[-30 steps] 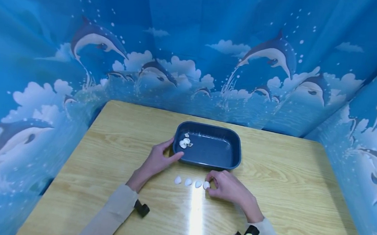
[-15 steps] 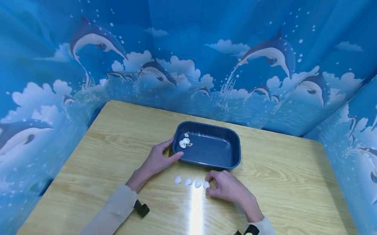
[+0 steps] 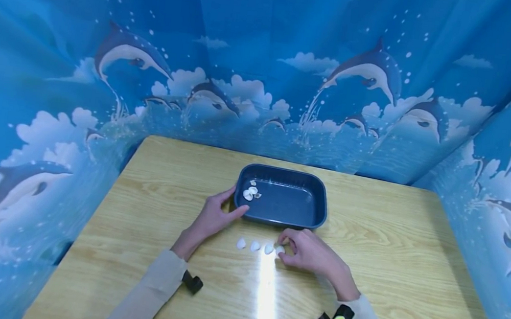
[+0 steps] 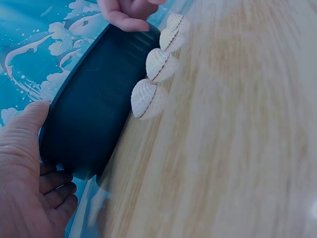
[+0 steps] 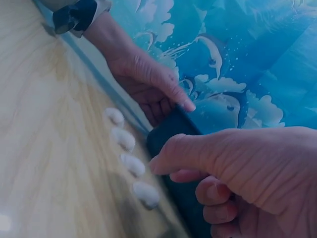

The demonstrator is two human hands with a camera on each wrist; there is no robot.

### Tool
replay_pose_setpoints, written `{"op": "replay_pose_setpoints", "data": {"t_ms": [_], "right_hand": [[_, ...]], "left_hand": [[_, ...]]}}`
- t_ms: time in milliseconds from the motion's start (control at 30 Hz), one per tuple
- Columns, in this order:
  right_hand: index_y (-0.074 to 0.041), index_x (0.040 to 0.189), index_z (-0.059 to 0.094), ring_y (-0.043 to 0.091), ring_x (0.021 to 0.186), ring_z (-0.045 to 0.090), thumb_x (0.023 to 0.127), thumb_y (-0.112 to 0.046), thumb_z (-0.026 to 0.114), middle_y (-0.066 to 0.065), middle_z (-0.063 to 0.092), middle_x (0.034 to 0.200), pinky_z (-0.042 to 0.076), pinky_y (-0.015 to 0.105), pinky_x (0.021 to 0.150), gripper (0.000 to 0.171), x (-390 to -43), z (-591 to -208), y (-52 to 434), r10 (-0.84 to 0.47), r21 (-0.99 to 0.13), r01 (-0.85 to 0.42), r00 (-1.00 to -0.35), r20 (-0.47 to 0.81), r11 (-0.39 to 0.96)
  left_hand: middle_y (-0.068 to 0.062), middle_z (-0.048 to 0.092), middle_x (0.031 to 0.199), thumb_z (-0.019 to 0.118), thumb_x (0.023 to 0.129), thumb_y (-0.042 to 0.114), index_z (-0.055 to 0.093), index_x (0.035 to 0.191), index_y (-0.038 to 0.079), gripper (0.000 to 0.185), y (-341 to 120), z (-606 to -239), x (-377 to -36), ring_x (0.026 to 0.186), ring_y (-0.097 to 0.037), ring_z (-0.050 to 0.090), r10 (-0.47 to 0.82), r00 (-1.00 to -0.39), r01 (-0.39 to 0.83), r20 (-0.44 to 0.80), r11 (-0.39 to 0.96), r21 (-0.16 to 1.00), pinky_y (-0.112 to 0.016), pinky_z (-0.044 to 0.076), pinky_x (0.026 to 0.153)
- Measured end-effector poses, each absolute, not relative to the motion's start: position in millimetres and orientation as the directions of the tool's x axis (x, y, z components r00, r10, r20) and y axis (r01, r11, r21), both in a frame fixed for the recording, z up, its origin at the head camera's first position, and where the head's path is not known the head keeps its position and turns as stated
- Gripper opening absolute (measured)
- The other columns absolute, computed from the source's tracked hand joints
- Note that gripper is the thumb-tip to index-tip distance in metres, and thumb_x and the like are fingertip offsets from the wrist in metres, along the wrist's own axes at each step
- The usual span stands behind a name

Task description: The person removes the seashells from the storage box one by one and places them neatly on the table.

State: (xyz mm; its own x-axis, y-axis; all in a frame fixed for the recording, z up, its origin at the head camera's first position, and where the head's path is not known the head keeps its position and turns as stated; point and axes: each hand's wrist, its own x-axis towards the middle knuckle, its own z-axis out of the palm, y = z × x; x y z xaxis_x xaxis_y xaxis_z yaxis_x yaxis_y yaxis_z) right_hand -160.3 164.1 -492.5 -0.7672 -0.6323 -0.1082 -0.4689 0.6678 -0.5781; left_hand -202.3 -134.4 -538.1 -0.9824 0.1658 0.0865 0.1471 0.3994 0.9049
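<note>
A dark blue tray [image 3: 315, 206] sits mid-table with a few white shells [image 3: 250, 192] in its left end. My left hand [image 3: 213, 218] grips the tray's near-left corner, thumb on the wall [image 4: 94, 109]. Several white ribbed shells lie in a row on the table in front of the tray [image 3: 255, 246], close up in the left wrist view [image 4: 143, 97]. My right hand [image 3: 304, 250] hovers at the row's right end, fingers curled. The end shell [image 5: 146, 193] lies on the wood just below its thumb [image 5: 166, 158], apart from it.
The wooden table [image 3: 387, 275] is walled on three sides by a blue dolphin-print curtain [image 3: 291, 81]. A bright glare stripe [image 3: 265, 294] runs toward the near edge. Black wrist camera mounts [image 3: 192, 282] sit on both sleeves.
My right hand has lifted its fingertips a little off the rightmost shell, which stays on the table. The left hand and tray have not moved.
</note>
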Motion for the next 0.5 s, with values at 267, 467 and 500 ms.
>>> {"op": "replay_pose_setpoints", "data": {"t_ms": [267,467,500], "right_hand": [[-0.008,0.11,0.074,-0.001,0.05,0.04,0.094,-0.018,0.077,-0.01,0.048,0.059,0.036,0.02,0.047,0.02,-160,-480,159,-0.652,-0.665,-0.467,-0.757,-0.04,0.583],[-0.009,0.106,0.075,-0.002,0.052,0.036,0.096,-0.018,0.076,-0.014,0.041,0.061,0.04,0.02,0.052,0.014,-167,-471,156,-0.673,-0.699,-0.51,-0.737,0.056,0.501],[-0.009,0.105,0.075,-0.002,0.052,0.035,0.096,-0.017,0.076,-0.014,0.041,0.061,0.042,0.02,0.053,0.013,-169,-469,155,-0.676,-0.703,-0.52,-0.733,0.075,0.485]], "left_hand": [[-0.006,0.043,0.162,0.076,0.095,0.046,0.042,0.159,0.012,0.08,-135,-539,-203,0.152,-0.026,0.038,0.163,-0.983,0.144,0.085,0.397,0.906,-0.048,0.031,0.125],[-0.006,0.044,0.161,0.076,0.093,0.053,0.042,0.158,0.012,0.084,-134,-538,-202,0.152,-0.025,0.038,0.163,-0.983,0.147,0.087,0.404,0.903,-0.047,0.032,0.125],[-0.006,0.044,0.161,0.076,0.093,0.052,0.042,0.158,0.011,0.084,-134,-537,-202,0.151,-0.025,0.038,0.163,-0.983,0.147,0.087,0.405,0.903,-0.046,0.032,0.125]]}}
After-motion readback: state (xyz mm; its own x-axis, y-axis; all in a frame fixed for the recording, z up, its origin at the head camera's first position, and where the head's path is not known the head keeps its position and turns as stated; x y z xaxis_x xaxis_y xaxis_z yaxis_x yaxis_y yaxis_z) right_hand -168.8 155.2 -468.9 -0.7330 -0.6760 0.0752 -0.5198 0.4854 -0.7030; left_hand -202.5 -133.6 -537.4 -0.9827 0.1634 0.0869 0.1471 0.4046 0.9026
